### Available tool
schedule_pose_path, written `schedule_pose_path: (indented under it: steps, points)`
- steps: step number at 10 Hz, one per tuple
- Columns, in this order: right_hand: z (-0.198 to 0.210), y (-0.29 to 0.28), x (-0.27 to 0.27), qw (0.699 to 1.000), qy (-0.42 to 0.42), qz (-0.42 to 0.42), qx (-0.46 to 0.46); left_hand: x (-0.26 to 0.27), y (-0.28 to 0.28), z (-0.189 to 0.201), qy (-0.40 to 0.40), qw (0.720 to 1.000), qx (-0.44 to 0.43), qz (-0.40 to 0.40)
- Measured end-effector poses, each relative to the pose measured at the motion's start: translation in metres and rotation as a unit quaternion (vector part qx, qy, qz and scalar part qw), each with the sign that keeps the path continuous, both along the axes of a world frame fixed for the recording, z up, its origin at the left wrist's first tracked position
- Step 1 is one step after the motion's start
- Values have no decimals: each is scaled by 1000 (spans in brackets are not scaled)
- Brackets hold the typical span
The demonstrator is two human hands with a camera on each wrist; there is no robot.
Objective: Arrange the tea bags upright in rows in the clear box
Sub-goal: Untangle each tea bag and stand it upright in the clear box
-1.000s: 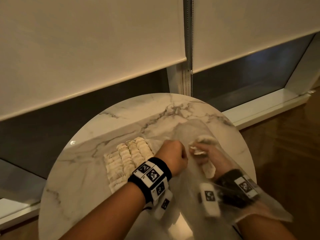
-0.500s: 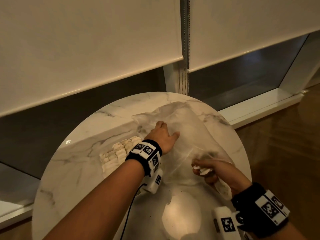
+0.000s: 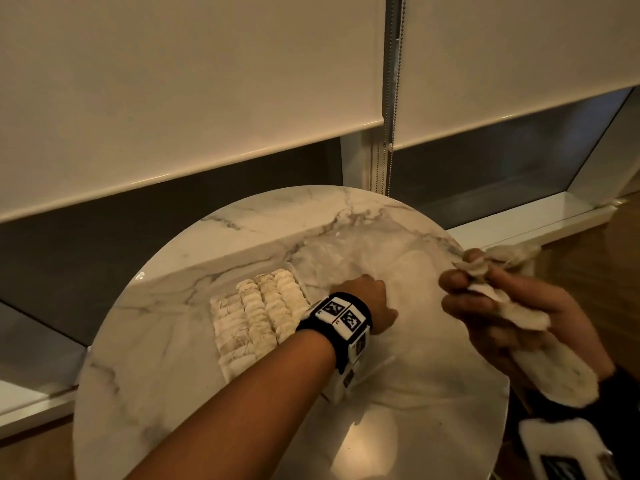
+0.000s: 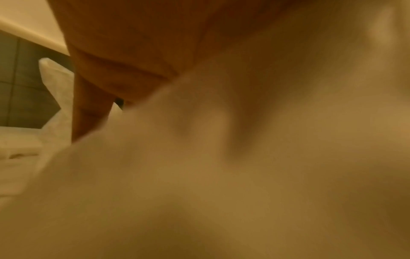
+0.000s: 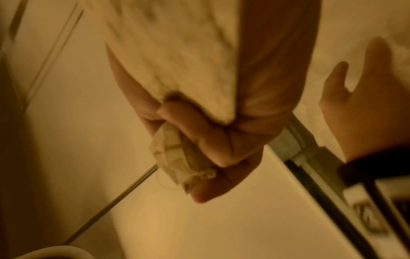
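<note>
A clear box [image 3: 298, 282] stands left of centre on the marble table, filled with several upright rows of pale tea bags [image 3: 263, 313]. Right of the box, my left hand [image 3: 375, 304] rests flat on a crumpled clear plastic bag [image 3: 398, 258] that lies on the table. The left wrist view is blurred, showing only the palm [image 4: 124, 52] against the bag [image 4: 199, 175]. My right hand [image 3: 485, 306] is raised over the table's right edge and grips a bunch of tea bags [image 3: 512, 311]. In the right wrist view its fingers [image 5: 210, 140] curl round the tea bags [image 5: 173, 157].
The round marble table [image 3: 173, 358] sits close to a window with lowered roller blinds [image 3: 207, 81] and a bead chain [image 3: 391, 98]. A white sill [image 3: 519, 226] runs behind the table. Wooden floor [image 3: 606, 271] shows at the right.
My right hand has come out of the plastic bag and risen to the right with tea bags. The left hand let go of the bag's mouth and now lies flat on the flattened bag.
</note>
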State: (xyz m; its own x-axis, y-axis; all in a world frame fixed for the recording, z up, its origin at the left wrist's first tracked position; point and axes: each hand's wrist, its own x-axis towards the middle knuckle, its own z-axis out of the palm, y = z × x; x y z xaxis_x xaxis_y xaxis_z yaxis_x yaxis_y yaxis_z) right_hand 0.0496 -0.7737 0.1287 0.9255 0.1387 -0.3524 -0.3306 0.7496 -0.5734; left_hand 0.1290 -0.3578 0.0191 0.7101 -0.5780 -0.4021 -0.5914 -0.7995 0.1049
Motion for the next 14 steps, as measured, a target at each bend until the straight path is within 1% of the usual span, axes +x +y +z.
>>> schedule_pose_path:
  steps: [1,2,3,4,5,6,7,8,9,10,11,12,13,14]
  points:
    - [-65,189,-23,992,-12,-39,117,-3,4,10,9,999,-47,21]
    - [-103,285,-22,998,63,2,32,-3,20,24,20,983,-169,70]
    - [-139,295,-14,988,133,-81,-22,-6,45,37,6,938,-320,133]
    - [-164,304,-10,976,147,-144,-73,-17,73,44,-15,870,-463,169]
    - [-169,309,-6,969,140,-178,-100,-31,98,44,-34,830,-531,168]
    - [-152,317,-4,972,105,-189,-94,-47,116,36,-22,830,-532,167]
    - [-121,332,-4,985,74,-148,-54,-61,127,35,21,838,-519,170]
    - [-91,354,-2,995,57,-57,52,-81,136,43,-3,851,-510,126]
    - [-75,378,8,994,64,-36,81,-101,144,54,-37,851,-514,99]
    - [-69,403,17,995,77,-23,58,-108,150,54,-74,854,-507,93]
    - [-72,424,20,991,111,-16,70,-109,162,46,-94,856,-500,90]
    - [-80,441,17,988,133,-8,76,-112,171,36,-108,850,-505,100]
    - [-89,455,11,988,132,-9,79,-116,179,29,-126,840,-514,116]
    - [-88,464,5,989,115,-39,87,-117,188,23,-98,813,-553,155]
